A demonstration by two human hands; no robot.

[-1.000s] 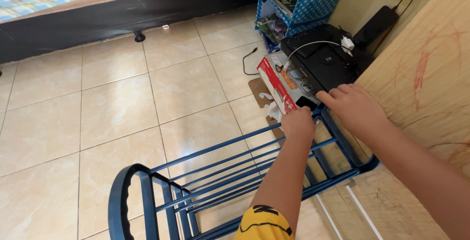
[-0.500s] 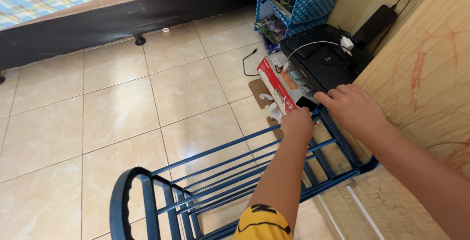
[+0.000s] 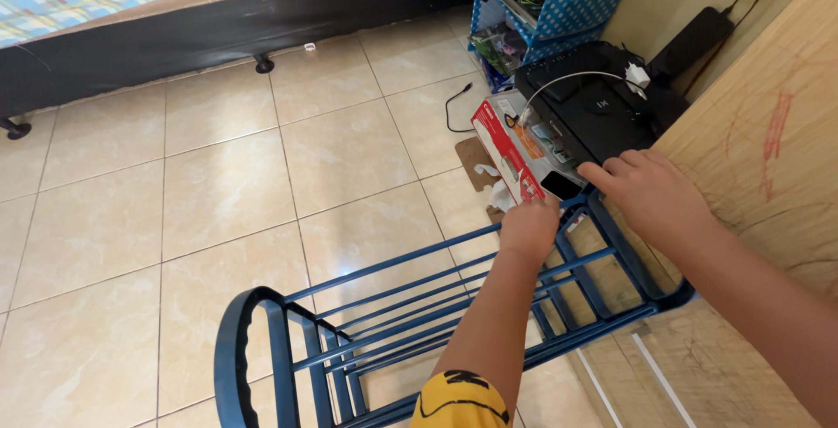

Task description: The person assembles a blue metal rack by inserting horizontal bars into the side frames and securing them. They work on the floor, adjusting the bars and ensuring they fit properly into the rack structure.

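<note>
A blue metal rack (image 3: pixel 262 349) with several horizontal bars stands on the tiled floor below me. My left hand (image 3: pixel 530 229) is closed around the far end of its top bar. My right hand (image 3: pixel 650 192) rests fingers-down on the rack's far end frame, next to a wooden panel (image 3: pixel 768 157). Just beyond both hands lies a red and white box (image 3: pixel 511 150), with a black printer (image 3: pixel 589 109) on top of it.
A white cable and plug (image 3: pixel 640 76) lie on the printer. A blue dotted shelf unit (image 3: pixel 559 0) stands behind it. A black bed base (image 3: pixel 218 27) runs along the far side, a black cable (image 3: pixel 454 107) lies on the beige tiles, and cardboard scraps (image 3: pixel 476 159) sit near the box.
The view has shifted slightly, so everything sits a little further right and lower. Both hands keep the same hold at the rack's far end.
</note>
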